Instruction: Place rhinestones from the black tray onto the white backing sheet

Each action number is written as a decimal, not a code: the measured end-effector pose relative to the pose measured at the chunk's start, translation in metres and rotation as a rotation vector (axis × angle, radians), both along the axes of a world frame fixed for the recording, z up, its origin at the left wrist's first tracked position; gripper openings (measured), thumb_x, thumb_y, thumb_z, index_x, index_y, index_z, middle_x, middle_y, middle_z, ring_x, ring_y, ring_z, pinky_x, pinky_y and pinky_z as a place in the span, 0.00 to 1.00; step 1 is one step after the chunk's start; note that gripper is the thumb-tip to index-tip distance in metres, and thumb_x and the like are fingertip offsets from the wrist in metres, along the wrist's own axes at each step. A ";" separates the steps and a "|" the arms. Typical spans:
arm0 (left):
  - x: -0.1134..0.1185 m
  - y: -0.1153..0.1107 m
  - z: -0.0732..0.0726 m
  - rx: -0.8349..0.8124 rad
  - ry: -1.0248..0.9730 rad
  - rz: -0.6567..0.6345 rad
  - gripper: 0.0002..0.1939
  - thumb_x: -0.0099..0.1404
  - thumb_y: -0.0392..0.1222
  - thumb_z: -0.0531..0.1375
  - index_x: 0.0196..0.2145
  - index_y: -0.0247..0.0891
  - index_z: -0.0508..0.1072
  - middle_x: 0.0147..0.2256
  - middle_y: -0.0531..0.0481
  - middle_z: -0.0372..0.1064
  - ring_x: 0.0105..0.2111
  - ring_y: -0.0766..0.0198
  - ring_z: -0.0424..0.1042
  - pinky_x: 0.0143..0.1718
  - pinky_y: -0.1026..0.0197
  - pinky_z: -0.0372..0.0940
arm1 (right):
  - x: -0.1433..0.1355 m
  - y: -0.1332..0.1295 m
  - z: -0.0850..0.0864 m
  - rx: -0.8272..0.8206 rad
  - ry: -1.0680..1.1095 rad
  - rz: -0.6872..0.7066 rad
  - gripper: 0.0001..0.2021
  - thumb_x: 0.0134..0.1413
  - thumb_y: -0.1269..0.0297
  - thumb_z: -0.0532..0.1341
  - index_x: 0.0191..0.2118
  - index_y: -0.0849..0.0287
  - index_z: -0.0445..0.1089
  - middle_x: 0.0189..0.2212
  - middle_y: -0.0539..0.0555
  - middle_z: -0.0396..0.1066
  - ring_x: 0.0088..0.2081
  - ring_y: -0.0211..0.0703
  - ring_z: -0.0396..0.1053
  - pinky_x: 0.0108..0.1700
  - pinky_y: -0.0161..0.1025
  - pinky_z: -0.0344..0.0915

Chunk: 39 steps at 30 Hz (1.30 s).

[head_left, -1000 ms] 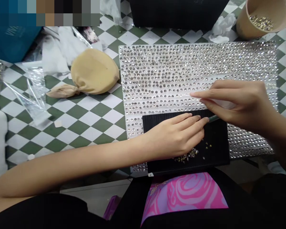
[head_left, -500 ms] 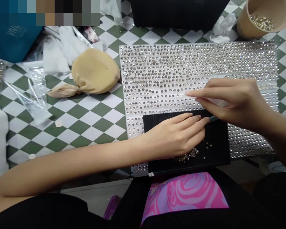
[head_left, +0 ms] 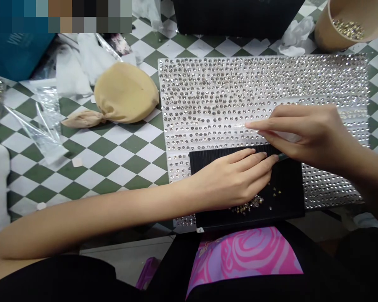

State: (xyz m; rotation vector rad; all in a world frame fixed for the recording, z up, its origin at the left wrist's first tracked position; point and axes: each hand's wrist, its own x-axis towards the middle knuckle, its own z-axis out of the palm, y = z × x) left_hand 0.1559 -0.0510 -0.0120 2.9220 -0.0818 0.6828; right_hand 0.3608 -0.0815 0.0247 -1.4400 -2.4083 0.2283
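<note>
I log right hand (head_left: 313,130) pinching a slim, pointed tool (head_left: 240,126) over gem-studded white sheet (head_left: 208,86) — left hand (head_left: 244,176) across ribbed black tray (head_left: 286,199) — grip: can't tell.

Stones (head_left: 249,206) on tray (head_left: 286,199), tray on sheet (head_left: 214,90)

The white sheet (head_left: 258,135), approx. rectangular, lay flat on the checked desk (head_left: 119,175), w/ many rows of shiny stones (head_left: 219,112). The black tray (head_left: 286,203), ribbed at its far edge, lay partly over it, bearing small loose stones (head_left: 250,205), mostly heaped. The thin tool (head_left: 240,126), pale-tipped, pointed left betw. the r. hand's (head_left: 252,129) fingertips.
</note>
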 end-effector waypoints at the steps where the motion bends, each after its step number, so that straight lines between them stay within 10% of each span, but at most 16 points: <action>1: 0.000 0.000 0.000 0.001 -0.001 0.000 0.14 0.68 0.33 0.50 0.46 0.28 0.71 0.53 0.42 0.66 0.51 0.59 0.69 0.53 0.59 0.68 | 0.000 0.000 0.001 0.004 0.001 0.002 0.11 0.57 0.72 0.59 0.46 0.58 0.72 0.27 0.50 0.67 0.27 0.31 0.61 0.26 0.33 0.57; 39: 0.001 -0.001 -0.001 -0.005 -0.063 0.000 0.14 0.67 0.31 0.50 0.44 0.26 0.72 0.50 0.42 0.69 0.49 0.60 0.71 0.53 0.60 0.68 | -0.008 0.008 0.004 0.051 -0.013 0.033 0.10 0.57 0.73 0.58 0.43 0.61 0.74 0.25 0.50 0.64 0.26 0.30 0.58 0.26 0.33 0.52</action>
